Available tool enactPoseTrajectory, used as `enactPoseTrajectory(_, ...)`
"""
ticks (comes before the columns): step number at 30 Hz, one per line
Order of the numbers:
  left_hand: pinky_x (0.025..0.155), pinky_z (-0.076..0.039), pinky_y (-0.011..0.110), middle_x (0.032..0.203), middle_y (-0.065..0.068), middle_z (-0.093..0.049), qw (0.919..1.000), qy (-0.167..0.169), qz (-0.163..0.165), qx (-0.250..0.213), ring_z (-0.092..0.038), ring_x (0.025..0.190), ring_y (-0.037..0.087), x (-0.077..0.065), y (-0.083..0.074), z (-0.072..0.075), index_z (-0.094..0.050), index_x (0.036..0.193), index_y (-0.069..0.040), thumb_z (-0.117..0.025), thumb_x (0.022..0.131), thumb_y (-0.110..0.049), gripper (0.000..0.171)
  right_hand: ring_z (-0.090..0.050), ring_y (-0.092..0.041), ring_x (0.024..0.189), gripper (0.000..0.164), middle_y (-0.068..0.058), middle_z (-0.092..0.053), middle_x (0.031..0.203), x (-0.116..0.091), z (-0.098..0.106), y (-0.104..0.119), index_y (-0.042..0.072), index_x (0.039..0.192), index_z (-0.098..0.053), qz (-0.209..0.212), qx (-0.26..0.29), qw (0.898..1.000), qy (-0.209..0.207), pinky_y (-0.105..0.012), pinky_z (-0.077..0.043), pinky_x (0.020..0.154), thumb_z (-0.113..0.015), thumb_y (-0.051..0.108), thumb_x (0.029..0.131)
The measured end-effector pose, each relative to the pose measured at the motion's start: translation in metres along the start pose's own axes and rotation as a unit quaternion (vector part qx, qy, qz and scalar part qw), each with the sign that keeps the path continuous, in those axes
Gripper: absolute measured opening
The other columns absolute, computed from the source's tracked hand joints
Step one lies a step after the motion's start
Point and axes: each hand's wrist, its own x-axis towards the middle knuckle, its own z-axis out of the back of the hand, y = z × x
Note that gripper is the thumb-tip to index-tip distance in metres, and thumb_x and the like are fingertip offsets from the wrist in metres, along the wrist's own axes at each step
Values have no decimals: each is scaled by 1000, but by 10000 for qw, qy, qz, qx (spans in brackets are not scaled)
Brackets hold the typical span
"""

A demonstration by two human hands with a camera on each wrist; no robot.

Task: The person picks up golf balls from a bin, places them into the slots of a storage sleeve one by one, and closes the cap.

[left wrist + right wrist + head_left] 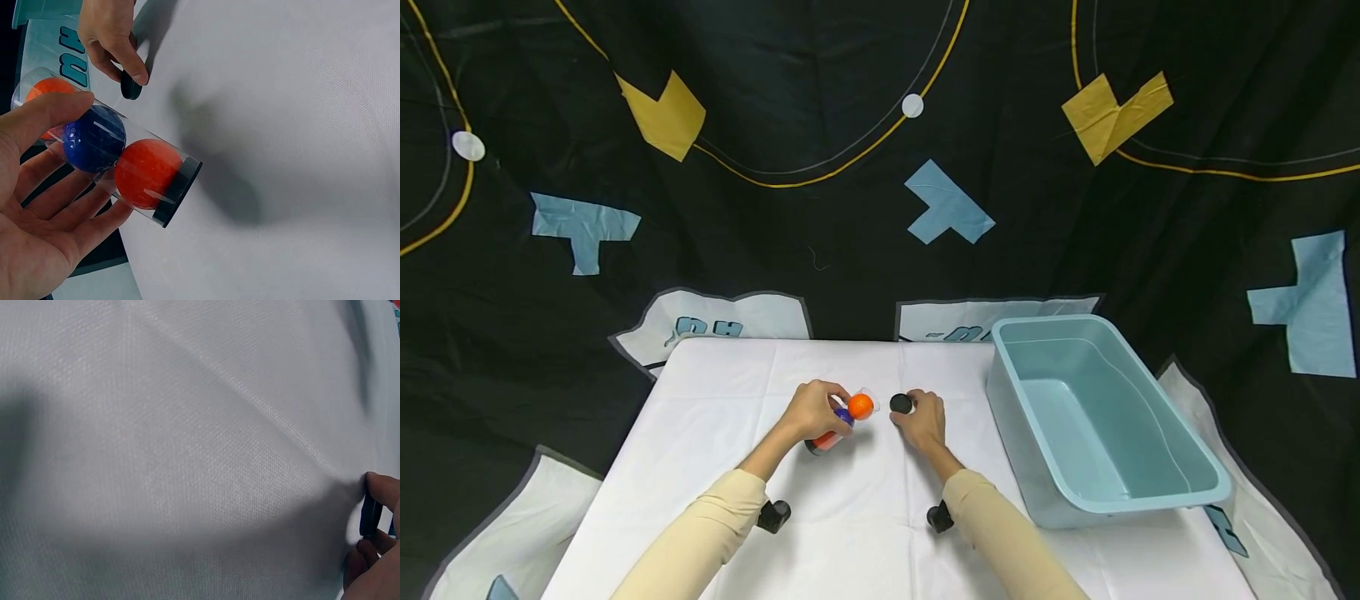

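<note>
A clear plastic tube holds an orange ball (49, 94), a blue ball (94, 139) and a red-orange ball (149, 173) in a row. My left hand (47, 206) grips this tube (115, 115) round its upper part, tilted above the table. A black cap (178, 192) closes the tube's lower end; its other end, by the orange ball, bears no cap. Just to the right, my right hand (925, 418) pinches a round black lid (901, 404) between thumb and fingers, apart from the tube. In the right wrist view the lid (370, 512) shows edge-on at the right side.
A light blue plastic bin (1030, 442) stands on the right of the white-covered table (850, 542), with nothing visible inside. Behind hangs a black cloth (850, 250) with yellow and blue patches. Black wrist devices (772, 516) sit under both forearms.
</note>
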Motion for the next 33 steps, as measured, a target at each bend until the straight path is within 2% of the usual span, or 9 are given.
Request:
enactPoseTrajectory(9, 74, -60, 34, 87, 7, -77, 10000, 33, -3, 0, -70, 78, 19, 2, -5, -3, -76, 97, -9, -95, 63, -11, 39, -58, -31, 92, 44, -19, -67, 99, -3, 10, 0, -2, 115, -69, -27, -6, 10000, 10, -45, -48, 83, -81, 18, 78)
enactPoseTrajectory(15, 73, -60, 34, 88, 9, -77, 10000, 17, -30, -24, -71, 78, 20, 4, -6, -7, -76, 98, -8, -95, 63, -10, 40, -63, -28, 85, 44, -15, -71, 92, -6, 25, 4, 0, 115, -68, -91, -81, 9998, 168, -41, -50, 79, -82, 21, 79)
enactPoseTrajectory(19, 73, -60, 35, 89, 9, -78, 10000, -13, 16, -61, -71, 78, 20, 5, -7, -11, -76, 99, -9, -95, 64, -11, 39, -62, -28, 84, 43, -12, -72, 85, -4, 43, 15, 1, 113, -69, -64, -209, 9989, 406, -39, -50, 78, -83, 22, 79)
enactPoseTrajectory(25, 73, -60, 34, 89, 9, -78, 9999, -47, 58, -97, -71, 78, 19, 6, -7, -17, -76, 99, -9, -95, 64, -11, 40, -61, -31, 91, 43, -14, -74, 92, -4, 71, 41, 2, 110, -71, 202, -418, 9947, 914, -40, -45, 82, -87, 22, 75)
enactPoseTrajectory(33, 73, -60, 33, 88, 8, -77, 9999, -72, 54, -112, -70, 77, 19, 8, -10, -24, -76, 98, -10, -95, 63, -11, 39, -60, -28, 92, 43, -11, -74, 91, -6, 92, 59, 6, 110, -72, 188, -571, 9900, 1277, -39, -46, 82, -89, 22, 74)
